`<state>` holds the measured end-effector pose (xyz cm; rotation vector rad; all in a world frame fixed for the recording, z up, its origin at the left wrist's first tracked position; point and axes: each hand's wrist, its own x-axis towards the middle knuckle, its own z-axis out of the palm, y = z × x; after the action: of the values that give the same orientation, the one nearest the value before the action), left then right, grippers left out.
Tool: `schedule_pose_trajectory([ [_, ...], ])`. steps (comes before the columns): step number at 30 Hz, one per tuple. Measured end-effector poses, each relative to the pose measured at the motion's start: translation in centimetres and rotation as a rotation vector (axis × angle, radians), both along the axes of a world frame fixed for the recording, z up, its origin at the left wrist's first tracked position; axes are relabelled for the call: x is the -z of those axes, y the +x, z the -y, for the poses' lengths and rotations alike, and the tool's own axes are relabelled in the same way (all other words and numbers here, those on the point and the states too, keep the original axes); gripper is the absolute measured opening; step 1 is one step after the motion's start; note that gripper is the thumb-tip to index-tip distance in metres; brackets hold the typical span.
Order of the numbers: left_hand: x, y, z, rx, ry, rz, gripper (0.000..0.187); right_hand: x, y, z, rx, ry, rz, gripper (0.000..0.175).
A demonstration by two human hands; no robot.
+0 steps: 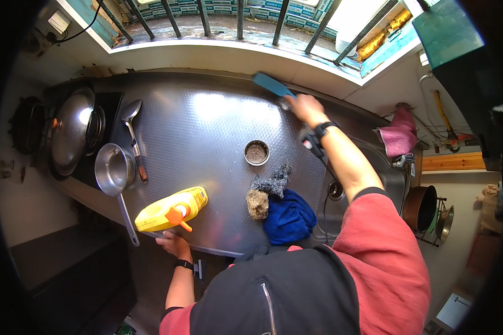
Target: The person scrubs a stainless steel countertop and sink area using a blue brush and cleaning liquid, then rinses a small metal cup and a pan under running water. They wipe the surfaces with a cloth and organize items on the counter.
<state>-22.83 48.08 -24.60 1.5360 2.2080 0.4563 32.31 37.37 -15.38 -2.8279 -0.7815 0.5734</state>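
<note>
My right hand (306,108) is closed around the handle of a blue flat-headed tool, perhaps a brush or scraper (271,84), whose head lies along the back edge of the steel counter (184,138). At the front edge my left hand (175,245) touches the counter rim below a yellow bottle with an orange nozzle (172,209); its fingers are partly hidden. A small round metal cup (257,153) stands mid-counter. Nearer me lie a grey mesh scrubber (276,181), a tan scrubber (257,204) and a blue cloth (289,217).
A steel spatula (133,134), a saucepan (111,169) and a lidded wok (73,132) are at the left. The sink (392,176) lies right, under my right arm, with a pink cloth (398,134) hanging behind. A barred window (239,21) borders the back.
</note>
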Motion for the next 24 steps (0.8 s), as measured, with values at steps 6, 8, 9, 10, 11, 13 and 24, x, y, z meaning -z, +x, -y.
schedule_pose_trajectory([
  [6, 0.1, 0.0, 0.0, 0.025, 0.075, -0.030, 0.042, -0.4, 0.6, 13.7, 0.326, -0.080, 0.074, 0.063],
  [8, 0.6, -0.1, -0.1, 0.028, 0.074, -0.023, 0.043, -0.6, 0.0, 16.2, 0.435, -0.092, 0.075, 0.063],
  [9, 0.8, -0.3, -0.2, 0.015, 0.070, -0.015, 0.044, -0.2, -0.6, 16.1, 0.446, -0.032, 0.073, 0.061],
  [10, 1.0, -0.4, -0.3, 0.015, 0.072, -0.022, 0.045, 0.1, -1.2, 15.5, 0.436, 0.026, 0.018, 0.060],
  [11, 1.1, -0.5, -0.4, 0.029, 0.036, -0.058, 0.046, 0.4, -1.7, 14.5, 0.401, 0.081, -0.024, 0.060],
  [13, 1.1, -0.6, -0.6, 0.012, -0.005, -0.091, 0.048, 1.3, -2.6, 10.8, 0.359, 0.140, -0.005, 0.058],
  [24, -1.1, 0.6, -0.2, -0.002, -0.100, -0.136, 0.050, 2.8, -1.7, 10.8, 0.424, 0.203, -0.057, 0.062],
])
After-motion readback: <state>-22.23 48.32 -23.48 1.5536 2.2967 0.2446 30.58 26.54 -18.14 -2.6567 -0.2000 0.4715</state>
